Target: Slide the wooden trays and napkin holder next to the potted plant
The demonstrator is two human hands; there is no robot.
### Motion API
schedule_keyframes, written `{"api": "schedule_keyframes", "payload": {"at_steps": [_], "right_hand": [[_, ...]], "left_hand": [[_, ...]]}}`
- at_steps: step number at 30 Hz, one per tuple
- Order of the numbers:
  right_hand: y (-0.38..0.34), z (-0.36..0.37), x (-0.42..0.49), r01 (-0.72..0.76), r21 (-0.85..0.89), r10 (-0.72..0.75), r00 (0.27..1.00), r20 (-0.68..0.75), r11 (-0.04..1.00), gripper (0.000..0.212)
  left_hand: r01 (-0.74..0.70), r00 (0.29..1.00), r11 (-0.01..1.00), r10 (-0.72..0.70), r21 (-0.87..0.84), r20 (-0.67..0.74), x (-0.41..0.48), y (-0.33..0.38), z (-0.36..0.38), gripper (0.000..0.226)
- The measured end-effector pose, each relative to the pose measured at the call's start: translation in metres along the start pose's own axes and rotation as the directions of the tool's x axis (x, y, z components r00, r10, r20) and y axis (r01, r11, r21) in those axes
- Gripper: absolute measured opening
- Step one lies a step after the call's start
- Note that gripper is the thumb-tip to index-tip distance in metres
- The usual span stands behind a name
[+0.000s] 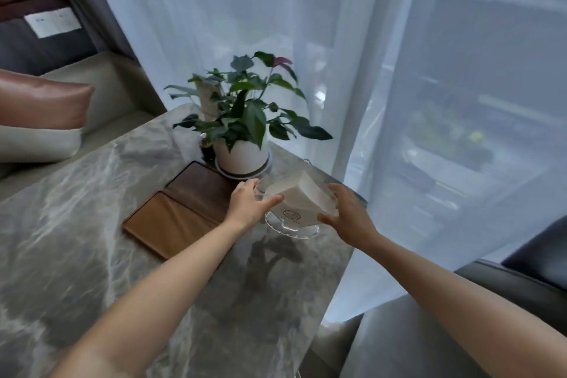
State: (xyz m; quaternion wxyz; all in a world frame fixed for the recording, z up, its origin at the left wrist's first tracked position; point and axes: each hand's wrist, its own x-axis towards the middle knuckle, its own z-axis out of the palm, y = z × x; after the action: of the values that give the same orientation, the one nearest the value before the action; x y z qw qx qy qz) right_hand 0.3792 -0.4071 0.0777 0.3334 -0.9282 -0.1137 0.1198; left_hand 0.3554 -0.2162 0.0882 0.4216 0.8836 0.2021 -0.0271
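The napkin holder (293, 209) is grasped from both sides by the left hand (248, 204) and right hand (348, 215), seemingly for steady sliding; it is kept just beside the potted plant (242, 132), the wooden trays (184, 205) already lying alongside on the counter (76, 224).

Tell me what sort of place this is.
Probably a lounge or dining corner in a home or hotel: a marble-look table by a window with sheer curtains, cushioned seating alongside, and a potted plant as decoration.
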Motion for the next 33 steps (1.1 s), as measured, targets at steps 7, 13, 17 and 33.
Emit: {"api": "schedule_keyframes", "payload": {"at_steps": [7, 13, 17, 33], "right_hand": [[0.031, -0.025, 0.037, -0.100, -0.027, 0.099, 0.994, -0.036, 0.995, 0.059], [0.050, -0.035, 0.057, -0.174, -0.040, 0.172, 0.984, -0.049, 0.984, 0.057], [0.057, -0.039, 0.064, -0.203, -0.047, 0.201, 0.979, -0.045, 0.978, 0.059], [0.062, -0.036, 0.067, -0.198, -0.173, 0.190, 0.980, -0.060, 0.965, 0.063]], "left_hand": [[-0.014, 0.996, 0.999, 0.019, -0.049, 0.086, 0.046, 0.041, 0.038, 0.070], [-0.010, 0.991, 1.000, 0.013, -0.024, 0.133, 0.077, 0.057, 0.062, 0.075], [-0.002, 0.988, 1.000, 0.002, 0.000, 0.153, 0.090, 0.065, 0.074, 0.074], [-0.067, 0.980, 0.984, 0.034, 0.165, 0.194, 0.100, 0.069, 0.087, 0.069]]}}
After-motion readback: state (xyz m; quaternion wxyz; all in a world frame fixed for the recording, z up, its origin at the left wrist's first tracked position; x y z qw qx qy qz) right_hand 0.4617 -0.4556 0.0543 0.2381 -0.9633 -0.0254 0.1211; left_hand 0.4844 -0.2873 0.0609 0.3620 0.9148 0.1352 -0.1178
